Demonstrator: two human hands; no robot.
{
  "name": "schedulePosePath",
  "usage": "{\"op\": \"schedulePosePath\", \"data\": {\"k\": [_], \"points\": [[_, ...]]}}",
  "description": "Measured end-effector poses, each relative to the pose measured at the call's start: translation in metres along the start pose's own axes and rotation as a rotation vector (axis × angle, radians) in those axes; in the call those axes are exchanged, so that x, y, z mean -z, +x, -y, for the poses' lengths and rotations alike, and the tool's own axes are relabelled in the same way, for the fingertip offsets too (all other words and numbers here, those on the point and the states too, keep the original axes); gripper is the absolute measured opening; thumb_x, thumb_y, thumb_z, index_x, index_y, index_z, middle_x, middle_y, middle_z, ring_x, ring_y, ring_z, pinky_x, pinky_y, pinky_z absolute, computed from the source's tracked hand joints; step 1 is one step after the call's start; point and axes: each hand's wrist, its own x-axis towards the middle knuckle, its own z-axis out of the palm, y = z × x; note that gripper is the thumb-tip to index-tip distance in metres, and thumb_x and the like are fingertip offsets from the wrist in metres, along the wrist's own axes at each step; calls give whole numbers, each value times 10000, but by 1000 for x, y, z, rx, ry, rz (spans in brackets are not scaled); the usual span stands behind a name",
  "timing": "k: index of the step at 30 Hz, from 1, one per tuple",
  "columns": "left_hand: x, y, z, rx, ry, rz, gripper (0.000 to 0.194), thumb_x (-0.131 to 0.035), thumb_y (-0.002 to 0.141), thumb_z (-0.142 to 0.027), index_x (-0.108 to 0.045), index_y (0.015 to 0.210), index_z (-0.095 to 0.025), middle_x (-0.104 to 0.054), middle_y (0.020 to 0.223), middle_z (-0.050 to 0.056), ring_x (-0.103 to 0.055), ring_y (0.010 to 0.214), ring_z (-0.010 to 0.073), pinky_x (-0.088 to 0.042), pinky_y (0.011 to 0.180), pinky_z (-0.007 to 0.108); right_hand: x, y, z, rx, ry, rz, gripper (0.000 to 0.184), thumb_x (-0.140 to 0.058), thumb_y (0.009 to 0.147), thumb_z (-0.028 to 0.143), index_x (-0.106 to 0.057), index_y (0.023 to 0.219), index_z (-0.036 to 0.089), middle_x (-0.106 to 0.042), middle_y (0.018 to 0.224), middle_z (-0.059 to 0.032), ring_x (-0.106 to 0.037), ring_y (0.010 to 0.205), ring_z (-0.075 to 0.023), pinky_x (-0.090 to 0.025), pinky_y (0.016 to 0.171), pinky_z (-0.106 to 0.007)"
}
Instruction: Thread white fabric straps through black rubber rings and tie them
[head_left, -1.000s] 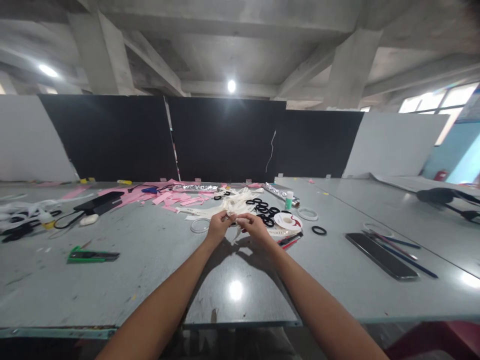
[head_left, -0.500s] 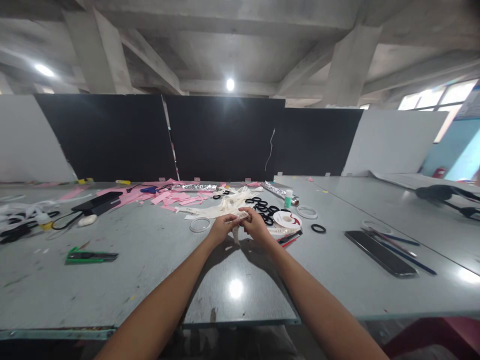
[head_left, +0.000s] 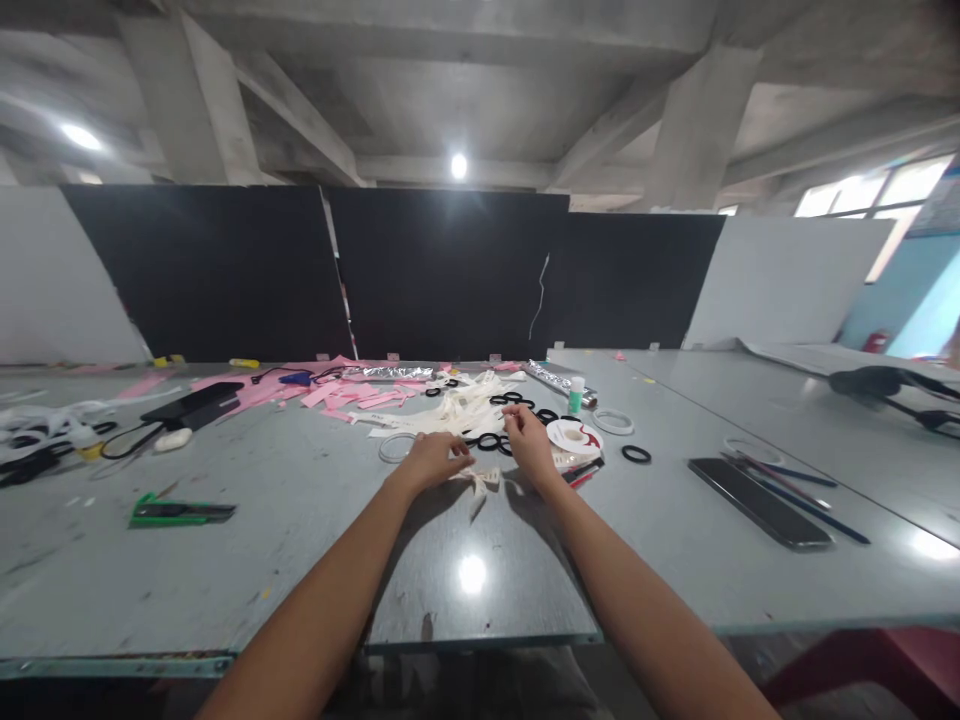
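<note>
My left hand point(head_left: 430, 462) rests on the grey table point(head_left: 300, 560) with its fingers curled over one end of a small white strip piece point(head_left: 478, 482) that lies flat in front of me. My right hand point(head_left: 529, 442) is a little farther out, its bent fingertips at a cluster of black rings point(head_left: 489, 440); what they pinch is hidden. Behind the rings lies a heap of white strips point(head_left: 457, 408).
A white tape roll point(head_left: 574, 437), a clear ring point(head_left: 394, 448) and a lone black ring point(head_left: 636, 454) flank my hands. A green cutter point(head_left: 184, 512) lies left; a dark phone point(head_left: 759, 502) and pens point(head_left: 806, 492) lie right. Pink scraps point(head_left: 352, 395) and a foil roll point(head_left: 553, 377) lie farther back.
Both hands held the white piece up together; now they have parted. The left hand has lowered the piece onto the table, and the right hand has moved out to the black rings.
</note>
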Motion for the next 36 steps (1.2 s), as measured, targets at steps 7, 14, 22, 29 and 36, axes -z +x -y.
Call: {"op": "schedulePosePath", "data": {"k": [7,14,22,29,36], "points": [[48,-3,37,318,281,-13,277,-632,623,-226,-684,892,-265,-699,946,85,-595,939,304,-329,888,414,-10,-5,-3,51,-35,77,225,-445,808,256,-639,908,199,-530,600,20,-484,577,-145,-330,575,-254],[48,-9,57,480,314,167,38,-631,632,-186,-654,634,-216,-691,714,69,-621,840,303,-302,910,469,-18,-8,2,240,-4,219,178,-545,807,245,-691,893,191,-662,825,-48,-571,743,-166,-423,698,-280],[31,6,39,284,204,-180,182,-465,832,-241,-611,932,-194,-671,954,91,-575,940,262,-368,875,410,-25,-13,2,287,12,207,241,-581,799,156,-672,1017,202,-689,950,-75,-619,788,-181,-473,782,-332],[-4,10,5,-120,-116,-265,189,-496,853,-337,-585,902,-178,-635,897,48,-567,878,196,-416,819,313,-21,-11,3,245,108,170,466,-581,799,204,-523,1261,229,-681,1015,-43,-617,805,-157,-487,761,-302],[-17,7,-5,-171,-216,-242,202,-523,849,-365,-595,865,-176,-630,855,39,-553,808,179,-416,782,300,-22,-11,5,268,63,120,427,-609,778,224,-577,1203,225,-651,1088,-65,-600,834,-171,-485,758,-307]]}}
